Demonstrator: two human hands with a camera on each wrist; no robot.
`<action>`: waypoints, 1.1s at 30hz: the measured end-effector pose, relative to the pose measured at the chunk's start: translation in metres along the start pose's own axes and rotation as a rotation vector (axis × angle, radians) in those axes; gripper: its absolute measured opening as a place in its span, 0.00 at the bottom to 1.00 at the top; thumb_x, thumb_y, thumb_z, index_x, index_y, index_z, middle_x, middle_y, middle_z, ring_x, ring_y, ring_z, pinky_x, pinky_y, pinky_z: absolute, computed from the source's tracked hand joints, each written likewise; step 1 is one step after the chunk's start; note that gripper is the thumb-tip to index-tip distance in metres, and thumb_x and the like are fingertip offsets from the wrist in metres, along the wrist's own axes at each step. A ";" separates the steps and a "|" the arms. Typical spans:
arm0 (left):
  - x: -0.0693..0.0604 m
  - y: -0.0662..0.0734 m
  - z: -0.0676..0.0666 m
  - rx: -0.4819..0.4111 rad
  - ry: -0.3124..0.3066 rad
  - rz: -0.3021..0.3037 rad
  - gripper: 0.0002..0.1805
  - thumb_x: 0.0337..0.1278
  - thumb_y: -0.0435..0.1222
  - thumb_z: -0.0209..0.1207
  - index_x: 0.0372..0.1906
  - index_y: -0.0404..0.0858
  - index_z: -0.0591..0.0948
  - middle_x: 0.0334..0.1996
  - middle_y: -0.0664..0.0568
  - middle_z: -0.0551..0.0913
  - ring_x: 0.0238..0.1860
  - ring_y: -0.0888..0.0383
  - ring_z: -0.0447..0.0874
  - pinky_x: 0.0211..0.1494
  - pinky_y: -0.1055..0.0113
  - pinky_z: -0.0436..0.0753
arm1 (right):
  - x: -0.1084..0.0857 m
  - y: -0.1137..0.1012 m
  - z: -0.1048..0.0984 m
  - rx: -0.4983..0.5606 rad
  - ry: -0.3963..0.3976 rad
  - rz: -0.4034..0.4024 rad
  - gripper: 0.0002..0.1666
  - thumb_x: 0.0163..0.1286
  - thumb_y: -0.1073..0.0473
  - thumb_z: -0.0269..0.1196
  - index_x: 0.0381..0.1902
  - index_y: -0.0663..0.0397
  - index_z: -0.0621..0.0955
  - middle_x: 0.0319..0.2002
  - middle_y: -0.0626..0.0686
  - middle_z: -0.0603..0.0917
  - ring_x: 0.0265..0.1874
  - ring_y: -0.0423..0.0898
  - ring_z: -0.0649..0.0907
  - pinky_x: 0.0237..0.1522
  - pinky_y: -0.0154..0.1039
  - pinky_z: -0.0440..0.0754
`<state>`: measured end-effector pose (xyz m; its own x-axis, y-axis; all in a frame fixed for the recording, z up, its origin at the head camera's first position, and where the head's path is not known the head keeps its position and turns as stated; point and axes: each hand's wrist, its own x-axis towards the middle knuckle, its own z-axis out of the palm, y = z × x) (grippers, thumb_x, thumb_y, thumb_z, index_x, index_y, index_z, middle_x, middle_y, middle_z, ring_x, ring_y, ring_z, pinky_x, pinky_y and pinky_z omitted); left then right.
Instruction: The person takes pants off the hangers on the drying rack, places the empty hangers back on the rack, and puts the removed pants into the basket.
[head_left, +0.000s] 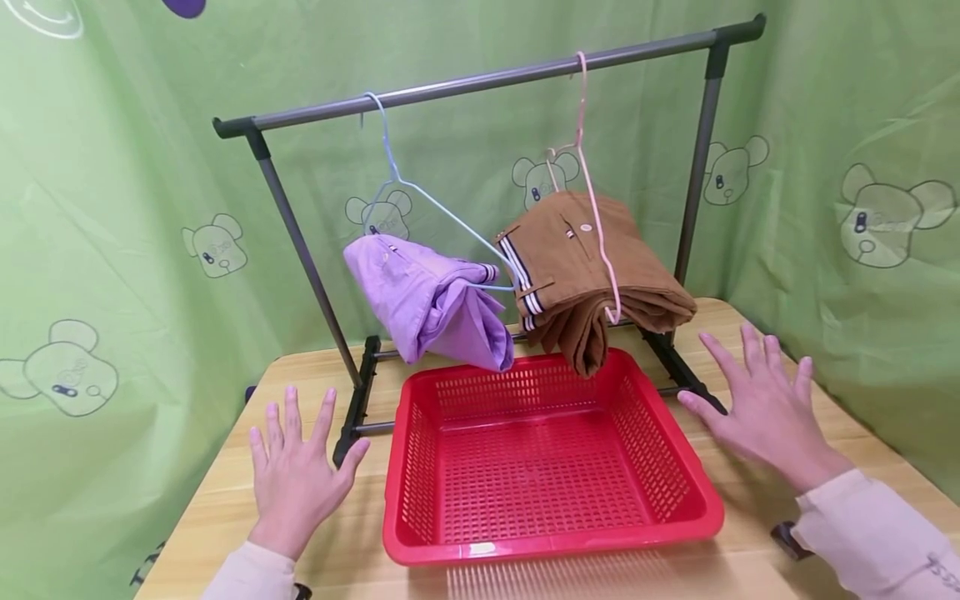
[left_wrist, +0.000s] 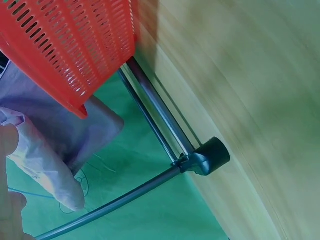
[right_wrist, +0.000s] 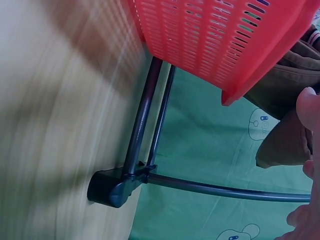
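Note:
My left hand (head_left: 296, 479), fingers spread, hovers to the left of the red plastic basket (head_left: 551, 546) and holds nothing. On the basket's other side my right hand (head_left: 772, 417) is spread the same way, also holding nothing. Folded purple trousers (head_left: 427, 292) hang from a blue hanger (head_left: 438, 204), and folded brown trousers (head_left: 581, 258) from a pink hanger (head_left: 592, 196). Both hangers hook over the bar of a dark metal rack (head_left: 480, 82). In the wrist views, parts of the fingers (left_wrist: 7, 200) show at the frame's edge, near the basket's side.
The rack's black foot (head_left: 360, 400) stands left of the basket on the wooden table (head_left: 217, 533); another foot (head_left: 682, 367) is behind it at right. A green curtain (head_left: 97, 208) with bear drawings encloses the table at the back and sides.

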<state>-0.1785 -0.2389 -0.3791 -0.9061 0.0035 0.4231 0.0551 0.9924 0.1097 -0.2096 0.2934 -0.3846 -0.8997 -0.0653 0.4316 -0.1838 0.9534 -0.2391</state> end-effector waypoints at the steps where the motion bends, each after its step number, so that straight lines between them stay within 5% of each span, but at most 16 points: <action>1: 0.000 0.000 0.000 -0.002 -0.005 -0.001 0.43 0.61 0.65 0.48 0.76 0.51 0.54 0.74 0.32 0.41 0.72 0.29 0.38 0.69 0.34 0.34 | 0.000 0.000 -0.001 0.003 0.004 -0.001 0.51 0.67 0.33 0.56 0.78 0.42 0.47 0.74 0.69 0.35 0.69 0.75 0.40 0.59 0.70 0.19; 8: -0.001 0.005 0.000 -0.039 -0.024 -0.012 0.44 0.62 0.65 0.47 0.76 0.48 0.55 0.74 0.31 0.40 0.71 0.28 0.40 0.68 0.32 0.39 | 0.003 -0.004 -0.004 0.042 0.029 -0.012 0.51 0.67 0.34 0.57 0.78 0.43 0.48 0.74 0.71 0.35 0.69 0.75 0.42 0.63 0.69 0.24; 15: -0.004 0.011 0.000 -0.168 -0.101 -0.057 0.45 0.65 0.64 0.44 0.77 0.45 0.50 0.74 0.32 0.35 0.72 0.28 0.36 0.68 0.32 0.34 | 0.009 -0.009 -0.012 0.151 0.089 -0.042 0.49 0.67 0.41 0.61 0.76 0.50 0.52 0.72 0.75 0.40 0.69 0.75 0.46 0.66 0.69 0.33; 22: -0.005 0.016 0.005 -0.302 -0.193 -0.108 0.44 0.67 0.62 0.44 0.77 0.43 0.46 0.74 0.34 0.30 0.72 0.31 0.29 0.68 0.34 0.29 | 0.017 -0.019 -0.023 0.242 0.209 -0.066 0.46 0.64 0.46 0.64 0.75 0.49 0.58 0.65 0.75 0.60 0.56 0.78 0.64 0.48 0.79 0.57; 28: -0.006 0.022 0.018 -0.482 -0.239 -0.130 0.42 0.70 0.58 0.44 0.77 0.42 0.44 0.75 0.33 0.31 0.72 0.31 0.30 0.68 0.33 0.33 | 0.029 -0.033 -0.033 0.367 0.295 -0.085 0.41 0.66 0.53 0.62 0.72 0.56 0.61 0.57 0.73 0.67 0.53 0.69 0.70 0.45 0.66 0.66; 33: -0.006 0.025 0.029 -0.624 -0.265 -0.144 0.40 0.72 0.55 0.43 0.78 0.44 0.42 0.75 0.34 0.32 0.71 0.28 0.38 0.67 0.31 0.38 | 0.039 -0.048 -0.040 0.474 0.335 -0.087 0.37 0.66 0.57 0.61 0.70 0.59 0.63 0.57 0.68 0.71 0.52 0.64 0.72 0.48 0.34 0.65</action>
<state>-0.1836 -0.2104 -0.4055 -0.9900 -0.0143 0.1400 0.0855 0.7292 0.6789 -0.2198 0.2570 -0.3216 -0.7135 0.0331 0.6999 -0.4775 0.7079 -0.5204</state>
